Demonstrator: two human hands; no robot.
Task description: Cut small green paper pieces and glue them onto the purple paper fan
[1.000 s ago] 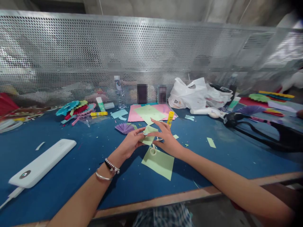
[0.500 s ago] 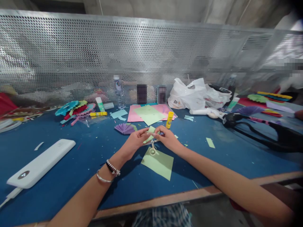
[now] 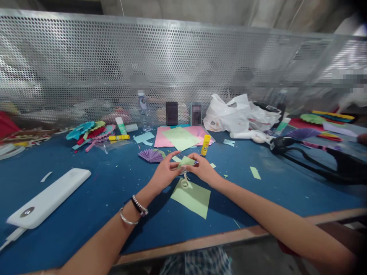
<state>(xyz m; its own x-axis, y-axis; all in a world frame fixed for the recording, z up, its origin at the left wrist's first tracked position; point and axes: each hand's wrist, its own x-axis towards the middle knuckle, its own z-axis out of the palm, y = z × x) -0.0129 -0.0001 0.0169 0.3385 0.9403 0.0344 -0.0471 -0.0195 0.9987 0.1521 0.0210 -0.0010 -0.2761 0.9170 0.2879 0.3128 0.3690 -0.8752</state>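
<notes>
The left hand (image 3: 168,170) and the right hand (image 3: 203,168) meet at their fingertips, both pinching a small folded piece of light green paper (image 3: 187,160); the left index finger stands out from the grip. The folded piece sits between the two hands, on the near left side of an upright yellow cylindrical glue stick (image 3: 205,145), the landmark here. The right knuckles are just nearer the person than that glue stick, the closest standing object to either hand.

Straight toward the person from the glue stick, below the fingers, a flat light green four-sided paper sheet (image 3: 195,198) lies with a cream-coloured looped handle (image 3: 185,183) at its far edge; whatever joins the handle is hidden by the hands. Nearer still than that sheet, the brown wooden table edge (image 3: 200,241) crosses under both forearms.

Left of the glue stick, past the left hand, is a purple pleated paper fan (image 3: 150,155). Far to the left and nearer the person, blue tabletop (image 3: 111,194) stretches between the left wrist and a white rectangular power bank (image 3: 51,198).

To the right, the blue surface carries a narrow light green paper strip (image 3: 255,173), then black straps (image 3: 344,164) well apart from the glue stick.

Behind the glue stick, stacked pink paper sheets (image 3: 160,141) and a white plastic bag (image 3: 228,114) stand before a grey perforated metal screen (image 3: 172,57).
</notes>
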